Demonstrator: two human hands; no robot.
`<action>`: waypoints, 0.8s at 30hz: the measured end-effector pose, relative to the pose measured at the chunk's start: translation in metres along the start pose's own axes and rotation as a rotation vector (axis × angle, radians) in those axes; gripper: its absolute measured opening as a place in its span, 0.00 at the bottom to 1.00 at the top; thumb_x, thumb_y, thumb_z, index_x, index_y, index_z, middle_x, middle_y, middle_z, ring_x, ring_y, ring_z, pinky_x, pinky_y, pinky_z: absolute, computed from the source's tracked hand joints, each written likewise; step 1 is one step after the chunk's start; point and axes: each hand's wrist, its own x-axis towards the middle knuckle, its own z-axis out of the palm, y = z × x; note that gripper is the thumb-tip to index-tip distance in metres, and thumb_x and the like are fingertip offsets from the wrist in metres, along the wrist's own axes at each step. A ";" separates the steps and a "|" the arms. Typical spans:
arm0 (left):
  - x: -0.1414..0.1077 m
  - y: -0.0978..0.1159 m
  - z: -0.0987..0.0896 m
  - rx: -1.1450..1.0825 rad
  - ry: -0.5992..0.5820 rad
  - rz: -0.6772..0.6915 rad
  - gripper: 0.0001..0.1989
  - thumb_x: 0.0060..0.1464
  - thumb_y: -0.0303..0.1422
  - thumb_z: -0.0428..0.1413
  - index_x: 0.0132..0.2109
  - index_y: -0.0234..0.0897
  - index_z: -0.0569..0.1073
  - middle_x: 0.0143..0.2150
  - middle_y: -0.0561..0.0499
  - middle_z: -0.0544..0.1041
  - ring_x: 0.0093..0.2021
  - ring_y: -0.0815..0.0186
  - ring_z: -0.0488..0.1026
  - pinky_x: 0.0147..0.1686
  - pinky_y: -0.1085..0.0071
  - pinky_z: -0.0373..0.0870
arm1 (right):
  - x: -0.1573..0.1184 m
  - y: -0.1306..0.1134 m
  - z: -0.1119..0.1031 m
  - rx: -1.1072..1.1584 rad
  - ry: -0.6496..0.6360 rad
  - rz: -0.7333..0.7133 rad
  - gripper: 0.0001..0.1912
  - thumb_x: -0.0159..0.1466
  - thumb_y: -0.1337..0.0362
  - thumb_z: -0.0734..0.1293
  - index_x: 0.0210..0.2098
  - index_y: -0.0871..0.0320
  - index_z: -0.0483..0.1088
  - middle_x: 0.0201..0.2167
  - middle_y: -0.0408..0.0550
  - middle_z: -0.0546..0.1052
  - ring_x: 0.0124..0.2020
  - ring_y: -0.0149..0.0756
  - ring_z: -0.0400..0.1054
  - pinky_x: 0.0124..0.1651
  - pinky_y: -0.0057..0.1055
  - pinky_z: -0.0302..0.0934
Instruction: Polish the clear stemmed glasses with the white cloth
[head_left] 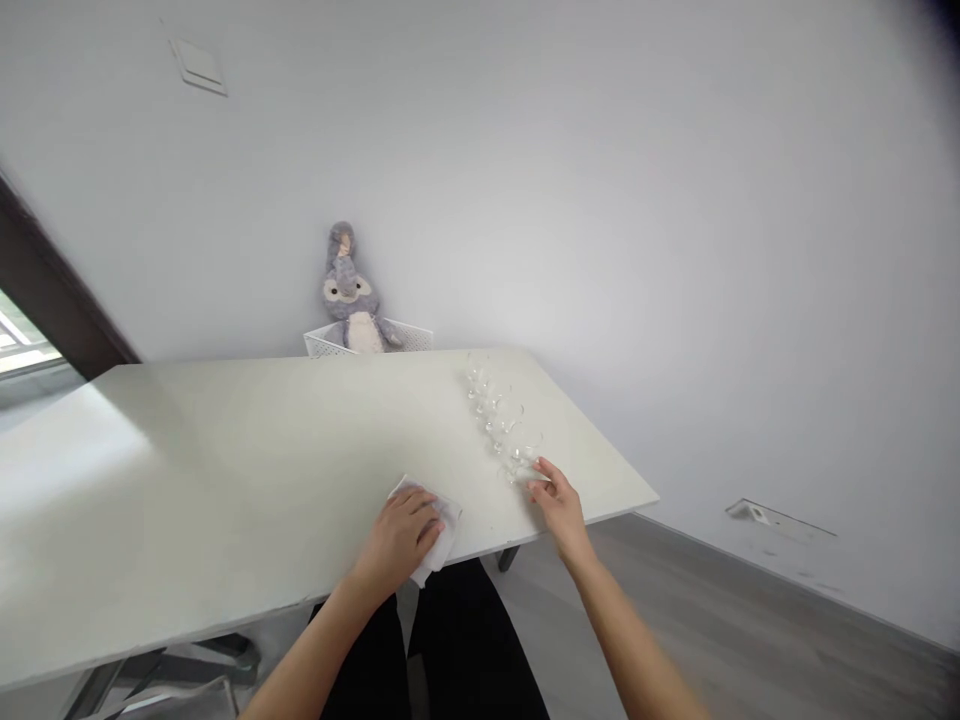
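Note:
My left hand (407,527) is closed over a folded white cloth (448,530) near the front edge of the white table (247,480). Part of the cloth hangs past that edge. A row of clear, see-through pieces, apparently small glasses (491,412), runs from the back of the table towards me on the right side. At the near end of this row, the thumb and fingers of my right hand (556,500) are around the closest clear glass (525,470). Its exact shape is hard to make out against the white top.
Behind the table's back edge, a grey plush toy (349,295) sits in a white perforated basket (411,335) against the wall. A wall switch (200,65) is at upper left, a socket (757,513) low on the right. Dark table legs (508,557) show underneath.

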 end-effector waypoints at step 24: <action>0.089 -0.029 0.024 -0.413 -0.160 -0.535 0.21 0.38 0.41 0.59 0.43 0.42 0.73 0.47 0.47 0.71 0.49 0.57 0.65 0.48 0.66 0.59 | 0.056 -0.002 0.065 0.390 -0.166 0.192 0.23 0.42 0.66 0.67 0.40 0.57 0.64 0.48 0.50 0.65 0.32 0.31 0.68 0.32 0.28 0.63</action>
